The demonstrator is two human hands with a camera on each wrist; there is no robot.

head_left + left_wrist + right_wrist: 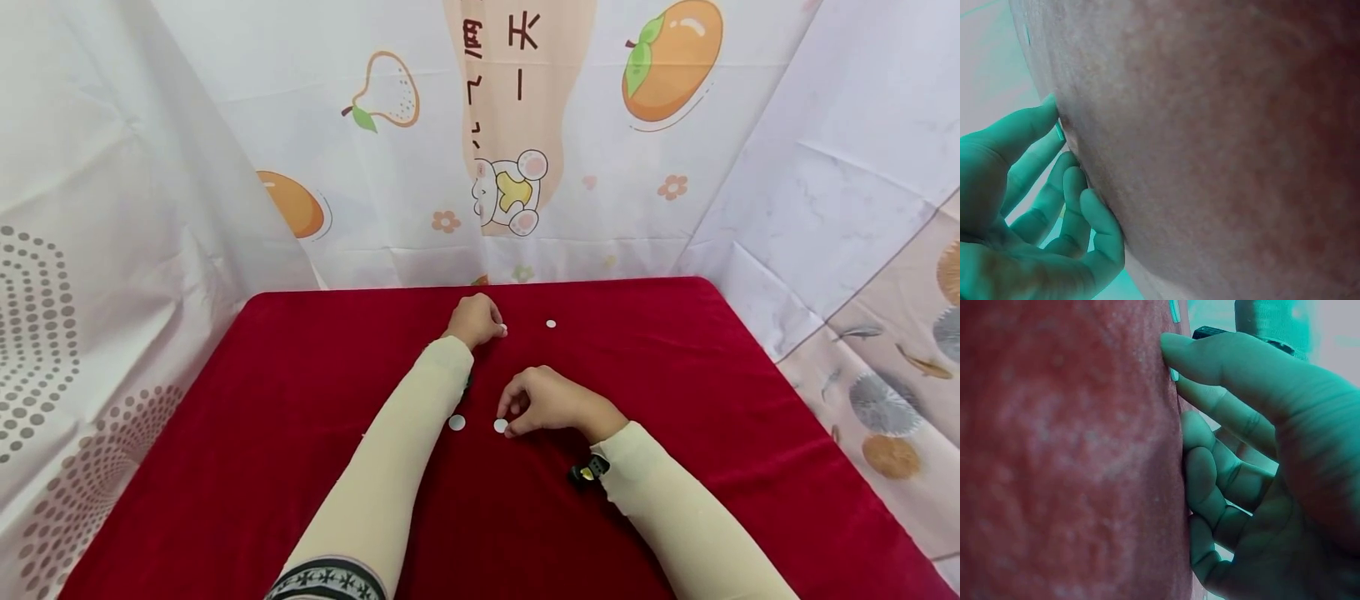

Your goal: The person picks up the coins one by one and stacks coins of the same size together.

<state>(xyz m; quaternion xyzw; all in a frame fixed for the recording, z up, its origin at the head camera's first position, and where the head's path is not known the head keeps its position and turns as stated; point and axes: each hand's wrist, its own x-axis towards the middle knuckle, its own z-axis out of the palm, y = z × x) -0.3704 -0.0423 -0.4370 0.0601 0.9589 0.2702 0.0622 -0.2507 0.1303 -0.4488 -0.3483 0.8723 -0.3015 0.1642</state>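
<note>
Head view: left hand (476, 321) pinches a white disc (504, 331), right hand (553, 402) another disc (500, 426), two loose discs (457, 422) (551, 323) nearby (left sleeve (397, 442) hides red cloth (300, 400) beside one), printed curtain (420, 175) behind.

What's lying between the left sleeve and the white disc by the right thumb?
In the head view, another white disc lies beside the sleeve, then bare red cloth.

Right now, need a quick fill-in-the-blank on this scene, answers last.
1. The cloth is coloured ____.
2. Of the left hand and right hand, the ____ is nearer the curtain.
3. The disc at the right hand is coloured ____.
4. The farthest disc lies to the ____ of the left hand.

Answers: red; left; white; right.
</note>
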